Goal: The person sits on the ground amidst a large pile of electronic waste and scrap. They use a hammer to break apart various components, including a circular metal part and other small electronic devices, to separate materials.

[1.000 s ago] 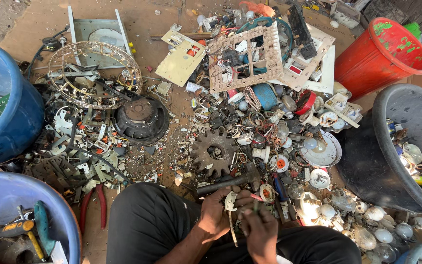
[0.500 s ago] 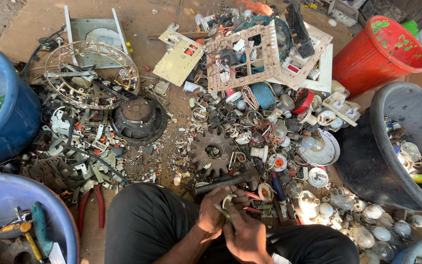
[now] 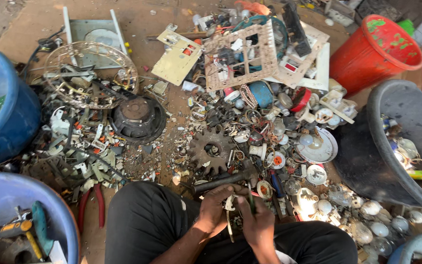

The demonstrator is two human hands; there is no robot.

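Observation:
My left hand (image 3: 217, 208) and my right hand (image 3: 256, 221) meet low in the middle, above my knees in black trousers. Between them they grip a small whitish plastic part (image 3: 229, 205) with a thin strip hanging down from it. My right hand also seems to pinch a thin dark tool against that part; I cannot tell what kind. Just beyond my hands lies a dark hammer (image 3: 223, 180), and past it a rusty toothed gear (image 3: 210, 149) flat on the ground.
Scrap covers the ground: a round black speaker (image 3: 137, 118), a wire fan guard (image 3: 90, 73), switch plates (image 3: 242, 56), several bulbs (image 3: 367, 222). Blue tubs (image 3: 6, 112) (image 3: 50, 205) stand left, a red bucket (image 3: 374, 51) and a black basin (image 3: 391, 146) right. Red-handled pliers (image 3: 91, 205) lie by my left knee.
My hands have drawn closer together and shifted slightly; the whitish part has been turned between them. The pile around them has not moved.

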